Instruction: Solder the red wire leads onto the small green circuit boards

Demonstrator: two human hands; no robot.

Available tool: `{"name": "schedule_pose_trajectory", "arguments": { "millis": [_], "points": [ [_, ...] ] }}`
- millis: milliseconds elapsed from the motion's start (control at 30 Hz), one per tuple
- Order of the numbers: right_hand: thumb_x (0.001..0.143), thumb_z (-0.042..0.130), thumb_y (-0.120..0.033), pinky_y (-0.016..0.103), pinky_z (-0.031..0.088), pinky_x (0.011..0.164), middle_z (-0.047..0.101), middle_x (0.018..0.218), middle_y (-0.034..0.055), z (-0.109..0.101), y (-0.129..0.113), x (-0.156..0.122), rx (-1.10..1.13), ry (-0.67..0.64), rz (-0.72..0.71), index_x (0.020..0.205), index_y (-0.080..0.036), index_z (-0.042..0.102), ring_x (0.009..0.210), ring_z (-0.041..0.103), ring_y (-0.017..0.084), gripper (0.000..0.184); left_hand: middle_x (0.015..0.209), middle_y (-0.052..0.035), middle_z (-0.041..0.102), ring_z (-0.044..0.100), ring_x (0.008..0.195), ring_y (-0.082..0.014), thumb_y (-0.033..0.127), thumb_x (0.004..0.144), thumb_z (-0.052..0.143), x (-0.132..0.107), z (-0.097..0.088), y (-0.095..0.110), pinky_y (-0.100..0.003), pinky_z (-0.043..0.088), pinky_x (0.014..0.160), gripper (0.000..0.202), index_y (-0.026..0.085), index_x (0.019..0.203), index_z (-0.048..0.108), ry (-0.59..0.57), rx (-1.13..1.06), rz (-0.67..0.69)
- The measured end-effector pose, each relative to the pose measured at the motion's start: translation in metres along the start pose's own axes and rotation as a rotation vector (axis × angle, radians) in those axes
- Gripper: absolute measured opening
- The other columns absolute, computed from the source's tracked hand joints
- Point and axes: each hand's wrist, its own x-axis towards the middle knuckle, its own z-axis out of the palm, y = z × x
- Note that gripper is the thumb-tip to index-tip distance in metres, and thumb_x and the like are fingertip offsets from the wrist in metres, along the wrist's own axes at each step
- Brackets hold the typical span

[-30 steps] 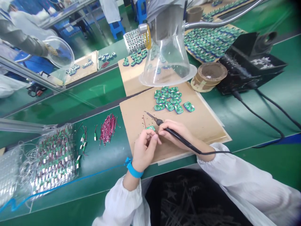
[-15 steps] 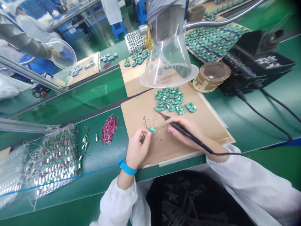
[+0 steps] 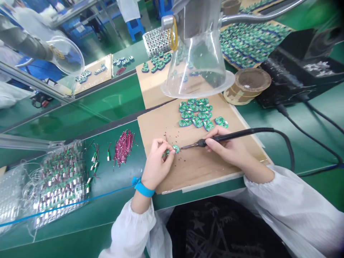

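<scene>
A small green circuit board (image 3: pixel 176 148) is pinched between the fingers of my left hand (image 3: pixel 158 161), just above the cardboard sheet (image 3: pixel 209 168). A thin red wire (image 3: pixel 166 137) stands up close to those fingers; whether it joins the board I cannot tell. My right hand (image 3: pixel 225 145) is closed around the black handle of a soldering iron (image 3: pixel 200 143). The iron lies nearly level, its tip pointing left at the board's right edge; contact is too small to make out. Beyond my hands, several green circuit boards (image 3: pixel 197 122) lie grouped on the cardboard.
Left of the cardboard lie a pile of red wires (image 3: pixel 124 147) and a bag of wired parts (image 3: pixel 63 182). A clear fume hood (image 3: pixel 199 71) hangs over the far side. At right stand a round tub (image 3: pixel 247 86) and a black iron stand (image 3: pixel 282 82) with cables.
My right hand has swung the soldering iron from pointing up and left to nearly level, bringing its tip down to the board. My left hand keeps its pinch, with its fingers slightly shifted.
</scene>
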Motion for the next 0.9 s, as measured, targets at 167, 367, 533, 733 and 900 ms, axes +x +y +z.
{"name": "schedule_pose_trajectory", "arguments": {
  "millis": [167, 367, 533, 733, 900],
  "points": [
    [0.097, 0.064, -0.043, 0.032, 0.051, 0.063, 0.067, 0.074, 0.002, -0.0017, 0.0017, -0.0014, -0.065, -0.036, -0.013, 0.093, -0.023, 0.063, 0.067, 0.064, 0.017, 0.021, 0.105, -0.0048, 0.05, 0.052, 0.084, -0.0138, 0.019, 0.098, 0.059, 0.003, -0.0022, 0.0024, -0.023, 0.049, 0.068, 0.01, 0.018, 0.088, 0.061, -0.02, 0.041, 0.016],
    [0.097, 0.065, -0.041, 0.032, 0.05, 0.063, 0.067, 0.079, 0.0031, -0.0028, 0.0019, -0.0021, -0.08, -0.084, 0.013, 0.095, -0.024, 0.064, 0.07, 0.063, 0.018, 0.017, 0.104, -0.0032, 0.051, 0.051, 0.083, -0.0132, 0.017, 0.097, 0.059, 0.0054, -0.0044, 0.0043, -0.023, 0.049, 0.071, 0.01, 0.019, 0.088, 0.059, -0.057, 0.048, -0.006],
    [0.097, 0.065, -0.039, 0.033, 0.05, 0.065, 0.067, 0.08, 0.0028, -0.0015, 0.0025, -0.0009, -0.078, -0.083, 0.007, 0.096, -0.025, 0.064, 0.071, 0.064, 0.018, 0.014, 0.104, -0.0025, 0.051, 0.051, 0.083, -0.0131, 0.016, 0.097, 0.059, 0.0057, -0.005, 0.0037, -0.023, 0.048, 0.072, 0.009, 0.019, 0.088, 0.059, -0.057, 0.05, -0.008],
    [0.097, 0.065, -0.038, 0.032, 0.05, 0.066, 0.067, 0.081, 0.0024, -0.0006, -0.0016, 0.0006, -0.066, -0.105, -0.013, 0.096, -0.025, 0.064, 0.072, 0.064, 0.018, 0.014, 0.103, -0.002, 0.052, 0.051, 0.084, -0.0132, 0.016, 0.097, 0.059, 0.0067, -0.0053, 0.0034, -0.024, 0.046, 0.073, 0.009, 0.019, 0.088, 0.058, -0.063, 0.06, -0.002],
    [0.098, 0.065, -0.037, 0.031, 0.05, 0.064, 0.066, 0.08, 0.0015, 0.0, -0.0016, 0.0005, -0.051, -0.114, -0.005, 0.097, -0.025, 0.063, 0.07, 0.063, 0.016, 0.013, 0.104, -0.0018, 0.053, 0.053, 0.086, -0.0136, 0.016, 0.097, 0.06, 0.0067, -0.0045, 0.0017, -0.025, 0.046, 0.076, 0.009, 0.019, 0.088, 0.058, -0.054, 0.076, 0.01]
  ]
}}
